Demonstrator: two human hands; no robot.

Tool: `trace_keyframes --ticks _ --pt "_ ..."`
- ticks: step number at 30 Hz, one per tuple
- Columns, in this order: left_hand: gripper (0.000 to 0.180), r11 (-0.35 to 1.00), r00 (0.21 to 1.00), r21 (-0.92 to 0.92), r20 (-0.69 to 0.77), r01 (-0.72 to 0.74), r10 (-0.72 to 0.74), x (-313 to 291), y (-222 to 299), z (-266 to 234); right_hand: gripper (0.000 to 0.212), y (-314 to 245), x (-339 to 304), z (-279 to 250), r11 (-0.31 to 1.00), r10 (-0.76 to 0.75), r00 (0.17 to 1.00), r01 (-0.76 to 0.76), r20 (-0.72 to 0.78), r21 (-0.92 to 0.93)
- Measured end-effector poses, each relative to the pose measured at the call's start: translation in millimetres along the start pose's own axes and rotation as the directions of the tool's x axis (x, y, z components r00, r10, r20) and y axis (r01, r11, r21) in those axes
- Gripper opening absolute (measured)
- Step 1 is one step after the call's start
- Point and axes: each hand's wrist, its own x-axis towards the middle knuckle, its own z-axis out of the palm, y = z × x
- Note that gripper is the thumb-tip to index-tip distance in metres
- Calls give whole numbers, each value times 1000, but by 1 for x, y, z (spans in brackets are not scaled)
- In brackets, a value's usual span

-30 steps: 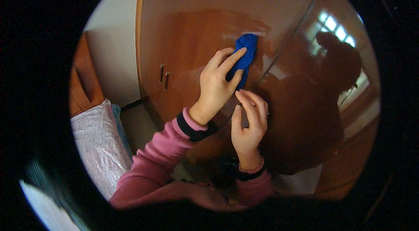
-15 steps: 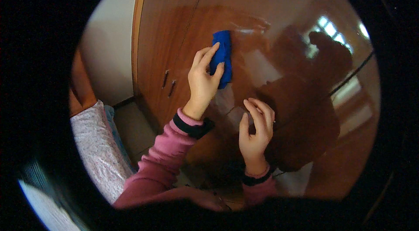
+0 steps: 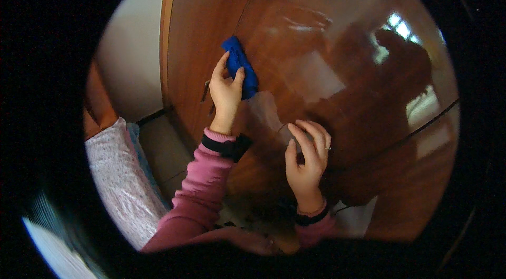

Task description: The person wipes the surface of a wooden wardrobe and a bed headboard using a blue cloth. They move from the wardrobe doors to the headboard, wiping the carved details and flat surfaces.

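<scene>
A folded blue cloth [image 3: 241,68] is pressed against the glossy brown wood surface [image 3: 279,47], a cabinet or wardrobe front by its dark seams and handles. My left hand [image 3: 226,92] grips the cloth, thumb and fingers on it from the lower left side. Lower and to the right, my right hand [image 3: 308,155] holds nothing; its fingers are bent and apart from the thumb. A ring shows on one finger. Whether that hand touches the wood, I cannot tell.
Dark handles [image 3: 205,92] sit just left of my left hand. A white wall [image 3: 134,41] with a wooden trim stands at the left. Below it, a bed or seat with a pale patterned cover [image 3: 124,173] borders a tiled floor strip [image 3: 168,147]. Window light reflects on the wood.
My left hand has slid the blue cloth to the left across the wood, close to the seam and handles, and the cloth has tilted. My right hand has barely moved.
</scene>
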Motion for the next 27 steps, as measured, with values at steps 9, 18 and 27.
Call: trace_keyframes --ticks 9,18,27 --pt "55 997 1000 -72 29 8 -6 49 20 4 36 -11 34 8 1000 -16 1000 16 -8 -5" --pt "57 993 987 -28 107 -115 117 67 63 30 36 4 44 12 1000 5 998 -5 -58 -4" --pt "53 952 942 -55 138 -302 307 67 103 69 37 29 65 14 999 32 993 -34 -113 -21"
